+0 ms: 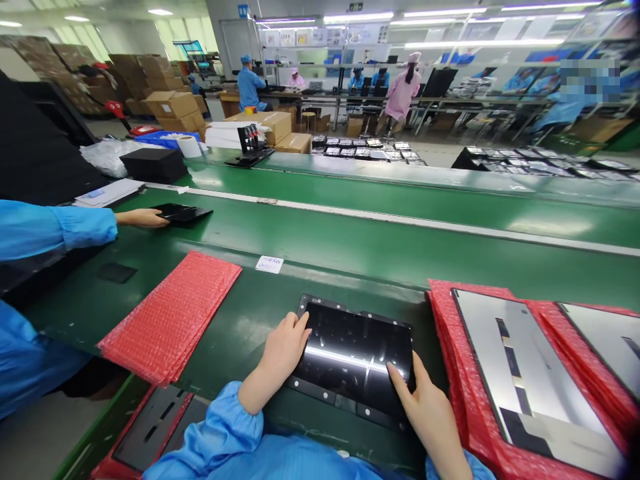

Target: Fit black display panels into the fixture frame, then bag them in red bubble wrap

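A glossy black display panel point(357, 357) lies screen up over a dark flat fixture point(345, 403) with white dots along its border, on the green bench before me. My left hand point(283, 357) grips the panel's left edge, fingertips at the upper left corner. At the right edge, my right hand point(425, 397) has its thumb on the screen and its fingers along the side. Light streaks reflect off the glass. Whether the panel is raised slightly from the fixture, I cannot tell.
Red bubble-wrap bags point(175, 313) are stacked to the left. Silver-backed panels point(530, 367) rest on red bubble wrap at the right. A co-worker's hand point(143, 218) holds a dark panel point(185, 213) at the far left. A paper label point(270, 265) lies ahead.
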`<action>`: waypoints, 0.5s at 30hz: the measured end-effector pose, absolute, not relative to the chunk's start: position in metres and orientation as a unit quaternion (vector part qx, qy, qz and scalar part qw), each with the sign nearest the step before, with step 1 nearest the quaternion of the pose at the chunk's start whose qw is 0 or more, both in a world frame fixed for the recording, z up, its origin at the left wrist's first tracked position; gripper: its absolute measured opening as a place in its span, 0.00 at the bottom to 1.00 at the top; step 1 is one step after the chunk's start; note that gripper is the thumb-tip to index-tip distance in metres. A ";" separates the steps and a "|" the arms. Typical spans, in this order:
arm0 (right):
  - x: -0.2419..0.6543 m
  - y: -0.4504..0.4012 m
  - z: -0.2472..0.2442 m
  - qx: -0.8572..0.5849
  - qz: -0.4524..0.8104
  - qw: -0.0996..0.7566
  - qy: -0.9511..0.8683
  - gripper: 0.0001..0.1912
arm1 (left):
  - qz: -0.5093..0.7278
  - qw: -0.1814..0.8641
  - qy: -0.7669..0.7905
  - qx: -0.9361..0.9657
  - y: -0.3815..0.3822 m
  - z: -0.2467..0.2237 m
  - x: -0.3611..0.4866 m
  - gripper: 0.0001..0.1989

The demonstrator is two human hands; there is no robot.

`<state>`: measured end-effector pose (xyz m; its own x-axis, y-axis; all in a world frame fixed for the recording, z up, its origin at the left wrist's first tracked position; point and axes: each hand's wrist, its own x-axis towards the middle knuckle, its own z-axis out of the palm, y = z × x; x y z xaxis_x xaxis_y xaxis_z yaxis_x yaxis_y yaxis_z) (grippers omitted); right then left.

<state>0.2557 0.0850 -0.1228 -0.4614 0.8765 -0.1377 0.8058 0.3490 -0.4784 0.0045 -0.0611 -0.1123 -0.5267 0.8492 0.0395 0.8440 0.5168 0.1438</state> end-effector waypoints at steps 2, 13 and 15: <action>0.256 0.089 -0.120 -0.497 0.166 0.032 -0.851 0.39 | 0.048 0.011 0.873 0.485 -0.059 -0.108 0.005 0.20; 0.255 0.108 -0.108 -0.327 0.050 0.092 -0.939 0.27 | -0.016 -0.055 0.844 0.534 -0.056 -0.100 -0.003 0.20; 0.255 0.105 -0.105 -0.344 0.074 0.076 -0.933 0.32 | -0.008 -0.067 0.832 0.550 -0.058 -0.107 -0.008 0.21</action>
